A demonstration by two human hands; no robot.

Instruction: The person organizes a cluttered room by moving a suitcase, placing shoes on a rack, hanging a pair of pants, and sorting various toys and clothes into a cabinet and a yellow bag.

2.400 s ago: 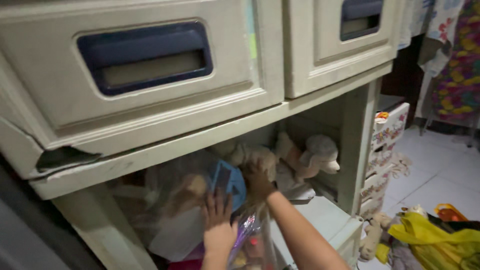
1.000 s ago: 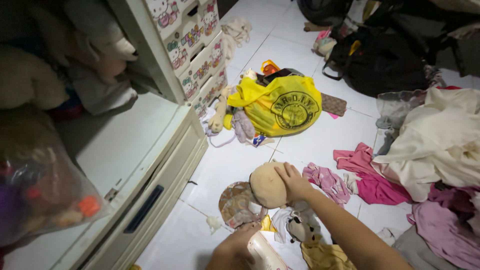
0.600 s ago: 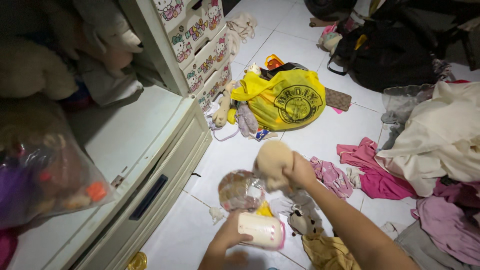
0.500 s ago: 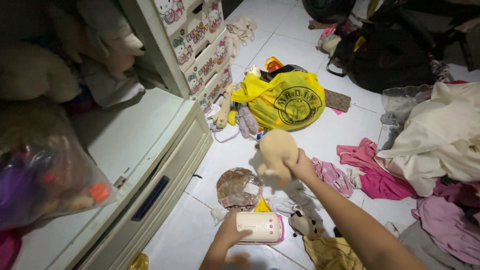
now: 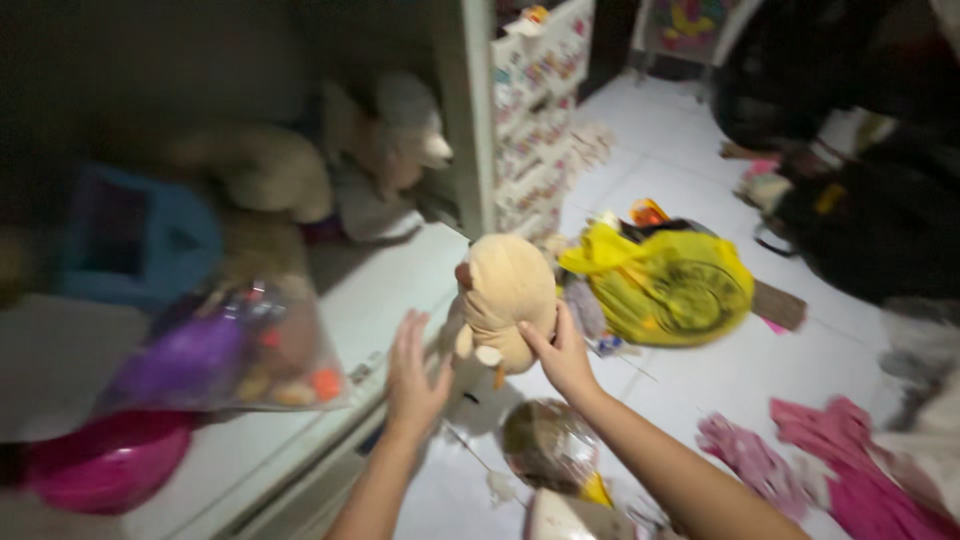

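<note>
Yellow bag (image 5: 665, 285) on white tiled floor (image 5: 840, 360). Pink clothes (image 5: 840, 475) at right. Clear bag of toys (image 5: 225, 350) on white drawer top (image 5: 385, 285). Grey plush (image 5: 385, 140) behind. Blue bin (image 5: 135, 240), magenta bowl (image 5: 105, 465) at left.

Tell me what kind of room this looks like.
Probably a bedroom or storage corner at home: soft toys sit in an open cabinet, clothes and a yellow bag lie on the white tiled floor, and the right hand holds a tan plush toy.
</note>
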